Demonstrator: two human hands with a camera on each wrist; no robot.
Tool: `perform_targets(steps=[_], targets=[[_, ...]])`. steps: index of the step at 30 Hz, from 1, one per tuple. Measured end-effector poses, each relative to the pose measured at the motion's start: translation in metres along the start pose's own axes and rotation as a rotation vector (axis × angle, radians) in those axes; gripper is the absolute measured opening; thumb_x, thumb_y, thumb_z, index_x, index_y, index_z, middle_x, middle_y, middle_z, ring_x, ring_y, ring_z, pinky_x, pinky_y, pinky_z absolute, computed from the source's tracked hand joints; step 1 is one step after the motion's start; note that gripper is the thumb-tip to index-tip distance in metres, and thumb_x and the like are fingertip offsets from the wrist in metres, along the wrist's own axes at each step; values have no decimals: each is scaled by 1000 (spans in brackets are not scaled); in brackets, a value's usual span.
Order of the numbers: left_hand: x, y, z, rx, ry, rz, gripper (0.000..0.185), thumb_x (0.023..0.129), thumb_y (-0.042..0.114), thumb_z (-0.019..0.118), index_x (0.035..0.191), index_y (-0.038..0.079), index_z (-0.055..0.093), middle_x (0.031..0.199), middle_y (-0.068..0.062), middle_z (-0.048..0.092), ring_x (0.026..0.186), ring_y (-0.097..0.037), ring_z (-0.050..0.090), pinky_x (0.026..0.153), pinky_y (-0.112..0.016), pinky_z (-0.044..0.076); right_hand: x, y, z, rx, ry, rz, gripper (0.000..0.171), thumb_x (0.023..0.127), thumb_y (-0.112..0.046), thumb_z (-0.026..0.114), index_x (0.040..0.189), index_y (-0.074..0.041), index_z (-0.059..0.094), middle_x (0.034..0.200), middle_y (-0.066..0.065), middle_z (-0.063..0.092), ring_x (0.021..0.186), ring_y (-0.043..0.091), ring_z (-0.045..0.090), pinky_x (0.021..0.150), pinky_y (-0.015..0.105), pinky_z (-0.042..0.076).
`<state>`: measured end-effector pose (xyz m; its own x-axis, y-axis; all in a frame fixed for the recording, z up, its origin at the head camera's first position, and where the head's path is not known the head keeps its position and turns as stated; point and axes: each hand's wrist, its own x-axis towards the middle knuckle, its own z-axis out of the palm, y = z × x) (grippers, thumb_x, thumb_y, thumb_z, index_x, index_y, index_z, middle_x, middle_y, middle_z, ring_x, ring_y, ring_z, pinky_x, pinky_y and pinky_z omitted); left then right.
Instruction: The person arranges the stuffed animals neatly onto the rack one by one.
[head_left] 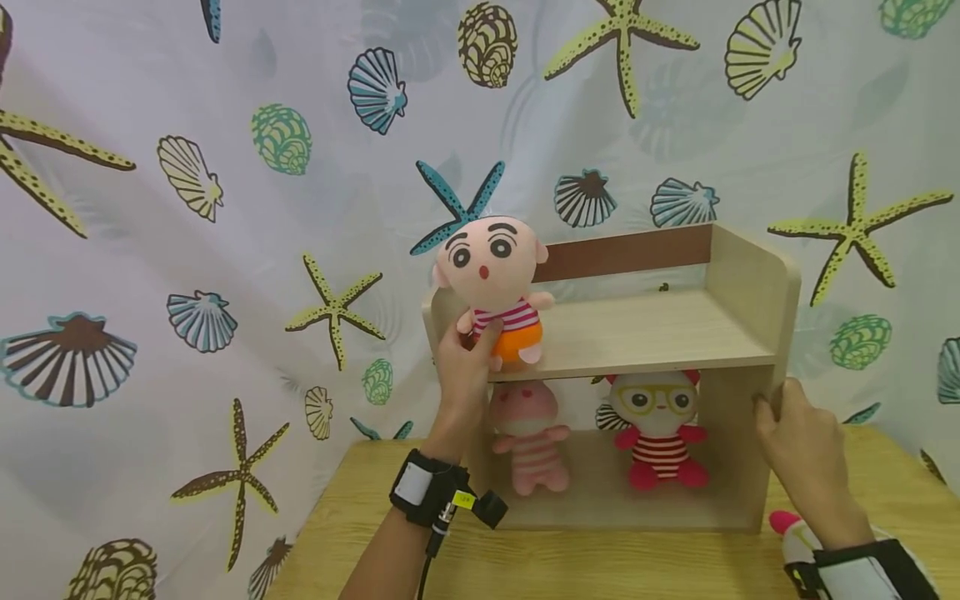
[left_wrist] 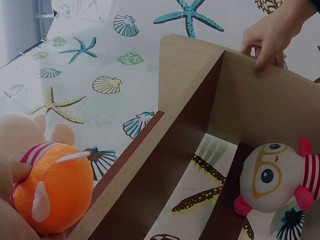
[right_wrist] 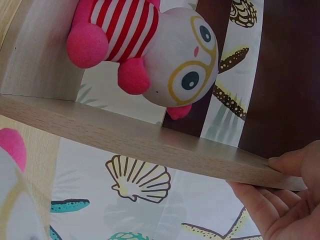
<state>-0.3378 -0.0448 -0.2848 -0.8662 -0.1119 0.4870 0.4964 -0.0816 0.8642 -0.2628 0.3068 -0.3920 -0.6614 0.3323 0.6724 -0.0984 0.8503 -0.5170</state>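
My left hand (head_left: 467,367) grips a plush boy doll (head_left: 492,267) by its lower body, thumb across the striped shirt, over the left front of the upper shelf. The doll's orange shorts (left_wrist: 65,185) fill the lower left of the left wrist view. My right hand (head_left: 806,442) pinches the right side panel of the small wooden shelf (head_left: 652,333), thumb inside and fingers outside in the right wrist view. In the lower compartment sit a pink plush doll (head_left: 536,450) at left and a plush panda with yellow glasses (head_left: 660,425) at right.
Another pink-and-white plush toy (head_left: 801,537) lies on the wooden table (head_left: 570,571), right of the shelf and partly behind my right wrist. A curtain (head_left: 225,367) printed with shells and starfish hangs behind and to the left.
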Motion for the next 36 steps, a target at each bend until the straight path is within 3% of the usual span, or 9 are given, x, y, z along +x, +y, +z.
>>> perform_targets(steps=[4, 9, 16, 19, 29, 36], targets=[[9, -1, 3, 28, 30, -45, 44, 93, 33, 72, 132, 14, 60, 121, -2, 63, 108, -22, 56, 91, -32, 51, 2, 0, 0, -1, 10, -12, 25, 94, -7, 61, 96, 14, 46, 76, 45, 54, 68, 66, 53, 48, 65, 39], [18, -1, 6, 27, 40, -91, 44, 94, 29, 72, 131, 11, 59, 121, -5, 62, 108, -23, 55, 92, -29, 51, -1, -1, 1, 0, -23, 11, 27, 95, -8, 59, 99, 15, 46, 82, 47, 54, 72, 67, 53, 50, 65, 41], [28, -7, 9, 71, 18, -115, 44, 95, 26, 70, 132, 7, 54, 120, -9, 60, 100, -23, 56, 67, -21, 52, -6, 0, 2, -12, -31, 26, 28, 95, -9, 60, 102, 15, 47, 89, 48, 55, 76, 67, 55, 53, 67, 42], [32, -9, 10, 73, -17, -120, 44, 96, 27, 68, 134, 10, 52, 121, -7, 60, 101, -23, 58, 67, -22, 52, -5, 0, 2, -13, -37, 25, 29, 96, -9, 60, 103, 16, 47, 90, 48, 55, 76, 66, 55, 52, 66, 43], [53, -14, 16, 24, -47, -180, 42, 97, 20, 67, 132, 6, 50, 123, -10, 60, 106, -25, 58, 87, -28, 52, -2, 2, 3, -9, 4, 20, 26, 94, -7, 60, 101, 15, 48, 85, 48, 54, 74, 67, 54, 54, 69, 40], [64, -15, 20, 0, 16, -221, 40, 95, 17, 69, 131, 7, 53, 126, -8, 59, 112, -25, 55, 100, -34, 46, 0, 1, 0, -2, 3, 4, 26, 94, -8, 59, 100, 15, 48, 79, 46, 55, 68, 65, 54, 49, 65, 40]])
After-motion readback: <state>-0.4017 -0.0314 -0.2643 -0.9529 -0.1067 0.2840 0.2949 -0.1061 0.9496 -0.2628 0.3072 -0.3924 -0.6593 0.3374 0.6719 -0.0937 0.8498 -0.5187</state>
